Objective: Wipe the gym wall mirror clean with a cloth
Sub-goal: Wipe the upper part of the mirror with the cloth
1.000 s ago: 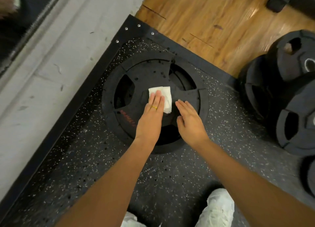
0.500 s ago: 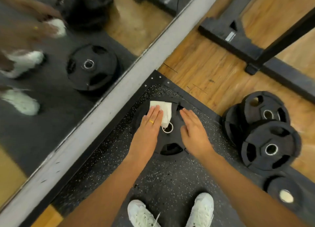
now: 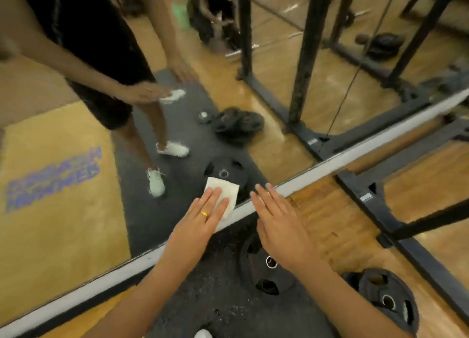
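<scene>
The wall mirror (image 3: 76,147) fills the upper left of the head view and reflects a person, weight plates and a rack. A folded white cloth (image 3: 227,192) lies under the straight fingers of my left hand (image 3: 200,221), which wears a gold ring. Cloth and fingertips are at the mirror's lower edge, just above its white base strip (image 3: 330,166); contact with the glass cannot be told. My right hand (image 3: 279,221) hovers beside it, fingers straight and holding nothing.
A black weight plate (image 3: 256,269) lies on the speckled rubber mat (image 3: 215,309) below my hands. More plates (image 3: 388,302) are stacked at the lower right. A black rack base (image 3: 375,205) crosses the wooden floor on the right.
My view has swung up from the floor plate to the mirror. Both hands rose from the weight plate to the mirror's lower edge, the left carrying the cloth.
</scene>
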A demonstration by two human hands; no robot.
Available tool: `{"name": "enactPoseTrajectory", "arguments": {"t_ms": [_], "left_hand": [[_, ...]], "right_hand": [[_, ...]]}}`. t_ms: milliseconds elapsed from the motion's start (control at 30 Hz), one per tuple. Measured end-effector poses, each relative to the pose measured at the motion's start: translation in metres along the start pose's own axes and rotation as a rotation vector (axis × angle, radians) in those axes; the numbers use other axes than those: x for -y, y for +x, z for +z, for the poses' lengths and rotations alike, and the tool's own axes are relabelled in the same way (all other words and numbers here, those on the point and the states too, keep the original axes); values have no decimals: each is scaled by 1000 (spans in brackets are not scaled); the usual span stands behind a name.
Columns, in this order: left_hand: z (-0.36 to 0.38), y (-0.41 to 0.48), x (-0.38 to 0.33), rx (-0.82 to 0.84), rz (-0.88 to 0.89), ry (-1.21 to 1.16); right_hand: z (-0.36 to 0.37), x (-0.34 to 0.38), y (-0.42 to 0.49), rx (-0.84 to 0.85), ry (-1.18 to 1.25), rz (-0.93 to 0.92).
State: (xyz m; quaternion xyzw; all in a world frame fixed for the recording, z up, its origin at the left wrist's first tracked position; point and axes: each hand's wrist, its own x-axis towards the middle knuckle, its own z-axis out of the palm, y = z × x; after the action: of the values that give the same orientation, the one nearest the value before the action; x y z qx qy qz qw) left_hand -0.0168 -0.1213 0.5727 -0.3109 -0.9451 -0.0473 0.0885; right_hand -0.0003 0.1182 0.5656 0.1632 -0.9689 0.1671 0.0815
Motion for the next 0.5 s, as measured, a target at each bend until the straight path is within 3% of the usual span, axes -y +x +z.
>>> {"name": "enactPoseTrajectory", "arguments": {"t_ms": [267,500], "left_hand": [[-192,-108,62,-242,-331,142],[-322,-282,93,-461,-607,400]], "right_hand": [[-112,177,97,-117,2,-427],[-132,392,117,-189,132,-720]]}}
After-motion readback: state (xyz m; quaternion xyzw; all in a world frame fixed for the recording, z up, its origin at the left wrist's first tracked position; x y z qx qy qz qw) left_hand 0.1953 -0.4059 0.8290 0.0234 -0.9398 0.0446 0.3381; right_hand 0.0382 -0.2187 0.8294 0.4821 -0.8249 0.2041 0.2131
